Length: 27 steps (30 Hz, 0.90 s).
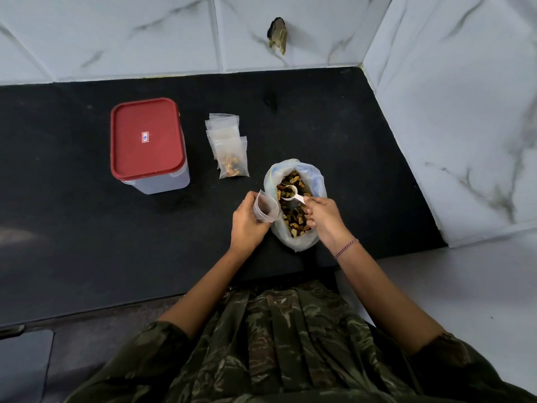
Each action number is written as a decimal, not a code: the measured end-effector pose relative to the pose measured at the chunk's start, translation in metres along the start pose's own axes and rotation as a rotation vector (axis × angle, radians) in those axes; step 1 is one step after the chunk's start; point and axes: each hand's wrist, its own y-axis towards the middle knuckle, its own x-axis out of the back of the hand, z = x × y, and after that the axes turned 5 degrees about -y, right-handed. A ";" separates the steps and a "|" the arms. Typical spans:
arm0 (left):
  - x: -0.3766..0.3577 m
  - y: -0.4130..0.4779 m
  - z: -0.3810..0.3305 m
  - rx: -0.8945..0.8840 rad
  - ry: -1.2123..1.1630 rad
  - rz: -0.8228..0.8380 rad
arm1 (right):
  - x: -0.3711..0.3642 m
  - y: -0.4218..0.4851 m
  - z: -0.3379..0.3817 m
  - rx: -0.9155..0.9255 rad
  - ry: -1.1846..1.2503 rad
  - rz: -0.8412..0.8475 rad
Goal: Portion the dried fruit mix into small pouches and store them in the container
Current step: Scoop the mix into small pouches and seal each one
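Bag (300,242) of fruit mix (295,217), lidded container (158,184)

A black speckled desk (363,141) carries a clear container (151,181) with its red lid (146,138) on, a pile of empty pouches (223,130) just beside it, one filled pouch (234,164) at the pile's near end, and an open bag (317,177) of dried fruit mix (293,213) nearer the front edge

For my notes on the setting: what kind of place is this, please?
Probably a home kitchen corner. A dark stone countertop meets white marble-look wall tiles, and on the counter stand a red-lidded food container and an open bag of dried fruit mix.
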 end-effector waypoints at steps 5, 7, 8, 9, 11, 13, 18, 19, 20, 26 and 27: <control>0.002 0.000 -0.003 -0.001 -0.032 0.019 | 0.006 -0.007 0.000 -0.033 0.124 0.032; 0.004 0.000 -0.004 -0.008 -0.030 0.012 | 0.009 -0.012 0.001 -0.032 0.162 0.053; 0.005 0.000 -0.005 -0.008 -0.028 0.005 | 0.009 -0.014 0.002 -0.027 0.172 0.060; 0.006 0.001 -0.006 -0.004 -0.027 -0.003 | 0.010 -0.016 0.002 -0.021 0.177 0.067; 0.007 0.002 -0.007 0.010 -0.025 -0.025 | 0.010 -0.021 0.003 -0.008 0.185 0.083; 0.009 0.004 -0.008 0.023 -0.018 -0.047 | 0.008 -0.029 0.006 0.004 0.206 0.108; 0.011 0.007 -0.013 0.037 0.025 -0.101 | 0.000 -0.052 0.016 0.101 0.190 0.207; 0.011 0.008 -0.015 0.036 0.035 -0.110 | -0.002 -0.056 0.017 0.133 0.151 0.213; 0.011 0.009 -0.017 0.039 0.043 -0.120 | -0.005 -0.060 0.018 0.169 0.102 0.210; 0.014 0.012 -0.021 0.046 0.101 -0.157 | -0.022 -0.059 0.010 0.573 -0.429 -0.002; 0.014 0.012 -0.022 0.044 0.104 -0.159 | -0.022 -0.058 0.009 0.647 -0.506 -0.031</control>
